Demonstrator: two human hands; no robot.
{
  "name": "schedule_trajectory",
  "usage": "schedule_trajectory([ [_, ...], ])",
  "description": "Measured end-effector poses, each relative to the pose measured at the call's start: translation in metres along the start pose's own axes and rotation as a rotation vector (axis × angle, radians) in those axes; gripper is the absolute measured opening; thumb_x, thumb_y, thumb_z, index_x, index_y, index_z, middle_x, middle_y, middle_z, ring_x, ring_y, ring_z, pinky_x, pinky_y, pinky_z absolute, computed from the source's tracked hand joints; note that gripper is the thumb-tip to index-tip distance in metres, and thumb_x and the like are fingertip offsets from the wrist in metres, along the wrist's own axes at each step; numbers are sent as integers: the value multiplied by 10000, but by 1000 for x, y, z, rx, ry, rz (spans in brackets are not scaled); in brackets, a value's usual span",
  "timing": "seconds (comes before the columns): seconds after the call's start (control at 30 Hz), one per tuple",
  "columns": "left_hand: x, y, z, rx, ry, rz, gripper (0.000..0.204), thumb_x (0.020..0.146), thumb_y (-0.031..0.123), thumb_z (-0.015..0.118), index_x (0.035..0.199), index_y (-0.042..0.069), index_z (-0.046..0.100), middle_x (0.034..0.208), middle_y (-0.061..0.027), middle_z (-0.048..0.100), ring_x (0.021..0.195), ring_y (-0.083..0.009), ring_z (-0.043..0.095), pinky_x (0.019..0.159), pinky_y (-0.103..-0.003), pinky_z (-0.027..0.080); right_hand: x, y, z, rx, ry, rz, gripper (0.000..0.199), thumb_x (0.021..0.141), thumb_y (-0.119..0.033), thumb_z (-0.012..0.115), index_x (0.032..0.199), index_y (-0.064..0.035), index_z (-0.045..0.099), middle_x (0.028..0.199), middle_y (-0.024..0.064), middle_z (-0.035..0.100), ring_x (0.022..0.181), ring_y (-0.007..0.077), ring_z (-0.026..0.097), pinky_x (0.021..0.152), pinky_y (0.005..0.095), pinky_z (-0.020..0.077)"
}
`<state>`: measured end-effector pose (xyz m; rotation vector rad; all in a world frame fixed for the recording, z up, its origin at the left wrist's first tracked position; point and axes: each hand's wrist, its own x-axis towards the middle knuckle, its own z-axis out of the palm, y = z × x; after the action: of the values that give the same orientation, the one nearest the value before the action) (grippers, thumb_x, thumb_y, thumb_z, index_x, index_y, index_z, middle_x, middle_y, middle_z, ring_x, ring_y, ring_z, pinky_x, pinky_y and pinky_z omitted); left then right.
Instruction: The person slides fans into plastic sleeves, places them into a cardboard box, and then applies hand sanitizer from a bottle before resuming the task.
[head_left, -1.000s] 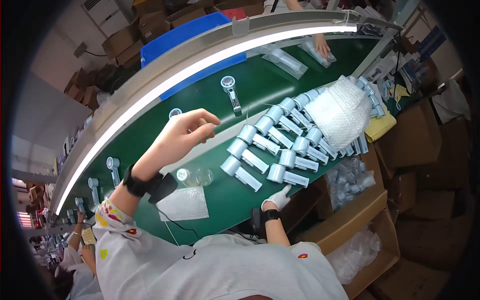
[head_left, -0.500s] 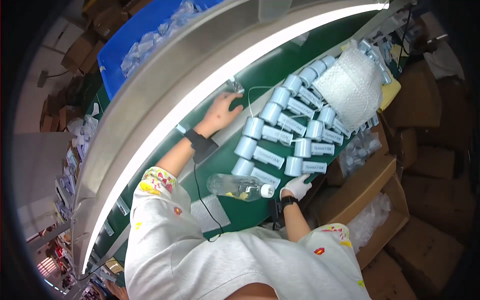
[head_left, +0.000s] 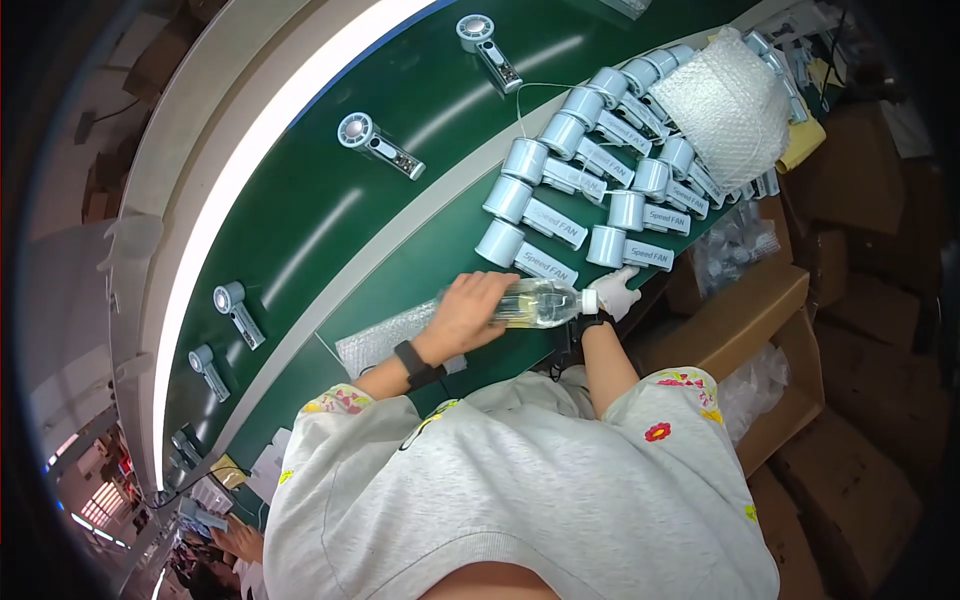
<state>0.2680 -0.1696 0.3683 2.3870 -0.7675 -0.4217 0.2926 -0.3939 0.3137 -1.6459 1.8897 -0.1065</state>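
Observation:
My left hand (head_left: 470,318), bare with a black wrist strap, is closed round the base end of a clear plastic bottle (head_left: 545,305) with a white cap. The bottle lies on its side, holding something yellowish. My right hand (head_left: 615,293), in a white glove, rests beside the cap at the table's near edge. Its fingers look apart, though partly hidden, and I see nothing held in them. Just beyond it lies a pale blue handheld fan (head_left: 630,250). Several more such fans, like this one (head_left: 520,250), lie in rows past the bottle.
On the green belt (head_left: 300,230) lie several fans with exposed circuitry, including one (head_left: 380,145). Bubble wrap (head_left: 725,110) covers fans at the far right; another bubble-wrap piece (head_left: 385,335) lies beside my left hand. An open cardboard box (head_left: 735,325) stands right. Another person's hand (head_left: 238,540) shows lower left.
My left hand has come back from the belt onto the bottle, which has shifted slightly right. The view has moved, and several fans now show on the belt. My right hand stays by the cap.

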Motion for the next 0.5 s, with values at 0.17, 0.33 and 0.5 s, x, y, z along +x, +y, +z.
schedule_trajectory([
  [0.17, -14, -19, -9, -407, 486, -334, 738, 612, 89, 769, 1221, 30, 359, 1216, -150, 489, 1130, -247, 480, 936, -348, 403, 7, -5, -3, 40, -34, -4, 691, 842, -576, 344, 1190, 13, 440, 1025, 244, 591, 904, 387, 582, 774, 449, 451],
  [0.33, 17, -56, 1, -684, 886, -354, 752, 637, 77, 781, 1233, 25, 325, 1257, -146, 449, 1157, -243, 452, 962, -370, 395, 1, -2, -5, 115, -13, 38, 715, 831, -577, 361, 1201, 30, 439, 1038, 258, 582, 912, 396, 577, 803, 449, 447],
  [0.5, 28, -55, 12, -579, 970, -404, 801, 626, 87, 797, 1251, 26, 300, 1247, -151, 422, 1159, -260, 445, 975, -382, 377, 4, -2, -2, 48, 8, 38, 645, 847, -554, 351, 1155, 2, 457, 985, 213, 607, 845, 369, 599, 719, 449, 460],
])
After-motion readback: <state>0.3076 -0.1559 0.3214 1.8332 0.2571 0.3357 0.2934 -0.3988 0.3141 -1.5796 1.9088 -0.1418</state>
